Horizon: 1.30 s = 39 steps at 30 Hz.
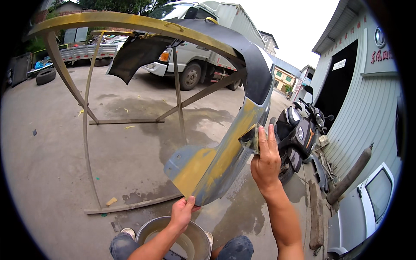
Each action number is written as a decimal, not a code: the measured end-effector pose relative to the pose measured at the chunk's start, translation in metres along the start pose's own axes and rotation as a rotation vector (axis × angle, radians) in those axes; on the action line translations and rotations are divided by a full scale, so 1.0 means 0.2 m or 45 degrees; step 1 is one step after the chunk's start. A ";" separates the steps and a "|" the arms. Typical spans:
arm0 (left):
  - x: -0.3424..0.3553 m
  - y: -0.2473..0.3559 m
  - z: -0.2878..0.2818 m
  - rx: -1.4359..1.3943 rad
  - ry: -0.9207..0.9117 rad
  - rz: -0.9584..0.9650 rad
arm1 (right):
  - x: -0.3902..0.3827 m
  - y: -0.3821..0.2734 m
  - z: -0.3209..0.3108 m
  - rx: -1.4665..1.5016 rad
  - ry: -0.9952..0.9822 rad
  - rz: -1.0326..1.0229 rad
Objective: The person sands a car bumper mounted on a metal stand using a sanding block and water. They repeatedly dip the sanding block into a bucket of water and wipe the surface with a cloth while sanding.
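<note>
A car bumper (227, 160), grey and black with sanded yellow filler patches, hangs over the end of a metal stand (130, 19). My left hand (183, 213) grips the bumper's lower end, thumb on the yellow patch and fingers curled behind. My right hand (266, 162) holds a dark, worn sheet of sandpaper (249, 139) at the right side of the bumper. Two of its fingers are stretched up over the sheet; the others are partly hidden. Whether the sheet touches the surface there, I cannot tell.
A metal basin (201, 236) of cloudy water stands between my feet. At the right are a motor scooter (299, 134), a gas cylinder (350, 175), a wooden beam (316, 212) and a car door (362, 208). Behind the stand a truck (203, 52) is parked.
</note>
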<state>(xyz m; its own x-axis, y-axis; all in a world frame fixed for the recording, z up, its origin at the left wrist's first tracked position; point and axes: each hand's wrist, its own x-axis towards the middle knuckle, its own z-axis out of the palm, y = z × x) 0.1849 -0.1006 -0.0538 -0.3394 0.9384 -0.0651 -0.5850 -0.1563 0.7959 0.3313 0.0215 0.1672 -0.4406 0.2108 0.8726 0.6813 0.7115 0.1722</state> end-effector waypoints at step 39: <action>-0.02 0.00 0.03 0.067 0.004 0.036 | 0.13 0.04 0.44 0.017 -0.040 0.142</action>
<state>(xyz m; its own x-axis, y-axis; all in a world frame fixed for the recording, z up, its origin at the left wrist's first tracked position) 0.1907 -0.1029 -0.0508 -0.3574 0.9329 -0.0437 -0.5358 -0.1665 0.8278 0.2726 0.0917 0.1504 -0.3807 0.3100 0.8712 0.7194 0.6912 0.0684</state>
